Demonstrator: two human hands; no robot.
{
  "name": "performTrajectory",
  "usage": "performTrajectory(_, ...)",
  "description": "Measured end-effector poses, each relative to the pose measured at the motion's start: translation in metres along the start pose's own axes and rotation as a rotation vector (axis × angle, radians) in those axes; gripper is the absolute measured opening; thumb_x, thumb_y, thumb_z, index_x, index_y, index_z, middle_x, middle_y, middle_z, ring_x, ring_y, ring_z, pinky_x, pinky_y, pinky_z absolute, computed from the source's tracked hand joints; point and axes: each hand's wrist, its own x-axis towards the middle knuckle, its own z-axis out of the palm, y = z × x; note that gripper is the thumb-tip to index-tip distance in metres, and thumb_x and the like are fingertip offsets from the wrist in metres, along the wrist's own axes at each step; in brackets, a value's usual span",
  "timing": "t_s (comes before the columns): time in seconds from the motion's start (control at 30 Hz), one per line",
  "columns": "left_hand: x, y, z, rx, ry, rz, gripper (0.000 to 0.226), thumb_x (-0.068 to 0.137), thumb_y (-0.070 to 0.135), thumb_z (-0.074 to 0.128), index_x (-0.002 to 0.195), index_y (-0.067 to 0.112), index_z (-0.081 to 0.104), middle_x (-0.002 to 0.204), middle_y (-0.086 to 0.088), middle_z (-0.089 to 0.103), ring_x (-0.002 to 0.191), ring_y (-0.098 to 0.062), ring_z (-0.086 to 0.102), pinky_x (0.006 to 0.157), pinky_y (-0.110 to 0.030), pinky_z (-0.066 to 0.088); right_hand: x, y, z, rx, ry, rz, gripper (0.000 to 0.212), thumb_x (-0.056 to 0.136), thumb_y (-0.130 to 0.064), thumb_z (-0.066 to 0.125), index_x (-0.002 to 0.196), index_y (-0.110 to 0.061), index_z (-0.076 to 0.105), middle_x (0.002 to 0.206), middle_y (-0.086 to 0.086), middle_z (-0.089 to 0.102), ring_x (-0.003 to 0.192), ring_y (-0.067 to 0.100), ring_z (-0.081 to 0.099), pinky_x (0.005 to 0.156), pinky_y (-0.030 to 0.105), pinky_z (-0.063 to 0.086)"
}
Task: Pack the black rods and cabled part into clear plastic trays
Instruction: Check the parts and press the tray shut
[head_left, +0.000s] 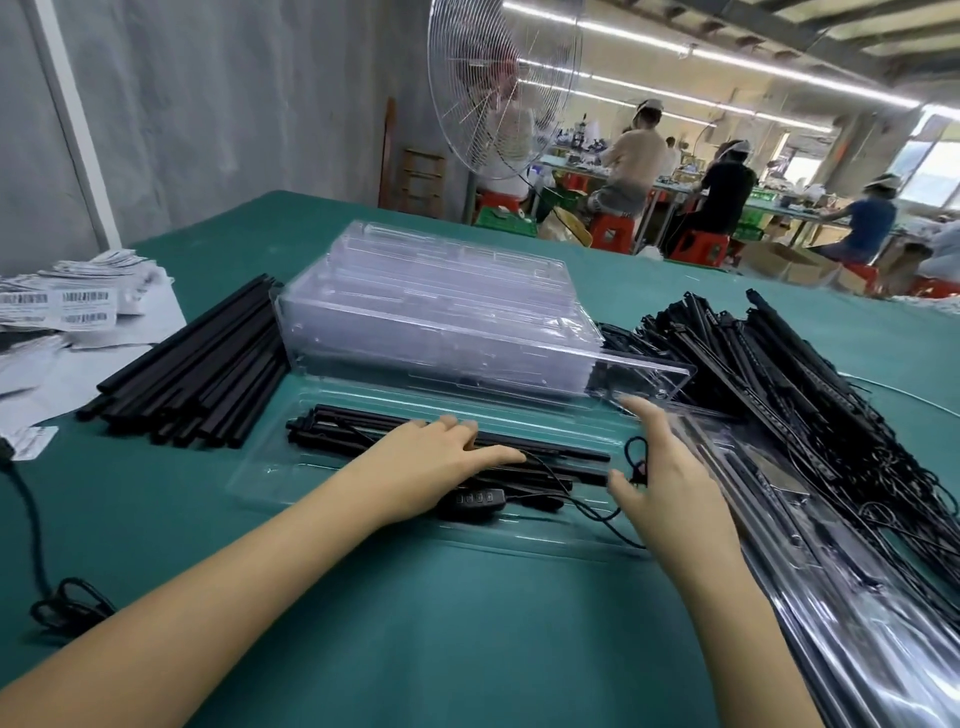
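Far out to the left of the left hand (447, 457), a black cord (32, 525) trails across the green bench (415, 623) and I lose it at the frame edge. The heap of barcode labels (62, 306) is cut off there too. Closer in, just left of that hand, the loose black rods (192, 374) lie in a fanned bundle. Beyond both hands is the stack of clear trays (431, 306), which is too glassy for me to count.

The left hand lies palm down, fingers straight, resting flat on the rods in the tray (363, 418). These sit in the open tray (270, 480), and the forearm hides part of its near rim. By the wrist the cabled part's controller (470, 500) peeks out, its cable (587, 512) snaking rightward.

The right hand (660, 467) stands on edge, fingers straight, thumb spread, gripping nothing I can see. A cable loop sits at its palm, and I can't tell whether they touch. Its fingertips reach a clear flap (649, 371).

To the right of the right hand lies a tangled pile of cabled strips (779, 379), then the packed trays (841, 597), blurred and cut off below.
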Motion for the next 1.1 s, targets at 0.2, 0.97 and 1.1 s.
performTrajectory(0.2,0.007,0.012,-0.001,0.113,-0.014,0.06,0.09,0.087,-0.004,0.04,0.149,0.041,-0.008,0.128,-0.004,0.036,0.111,-0.026,0.032,0.084,-0.034,0.027,-0.007,-0.014,-0.019,0.141,-0.105,-0.106,0.026,0.072,-0.047,0.071,0.086,-0.026,0.065,0.078,-0.009,0.051,0.068,0.006,0.051,0.065,0.025,0.043)
performTrajectory(0.97,0.004,0.01,-0.003,0.025,-0.067,0.142,0.075,0.09,-0.003,0.04,0.148,0.035,0.011,0.123,0.007,0.043,0.101,-0.018,0.041,0.066,-0.03,0.044,0.01,0.017,0.007,-0.189,-0.264,0.366,0.011,0.083,-0.011,0.062,0.087,-0.006,0.053,0.104,0.013,0.056,0.081,0.026,0.051,0.065,0.031,0.041)
performTrajectory(1.1,0.001,0.007,-0.004,0.011,-0.08,0.148,0.069,0.094,0.0,0.037,0.149,0.037,0.018,0.133,0.004,0.039,0.109,-0.021,0.042,0.065,-0.029,0.034,0.003,0.013,-0.002,-0.02,0.04,0.269,0.018,0.086,0.0,0.054,0.098,-0.011,0.061,0.099,0.009,0.056,0.078,0.025,0.05,0.069,0.031,0.041)
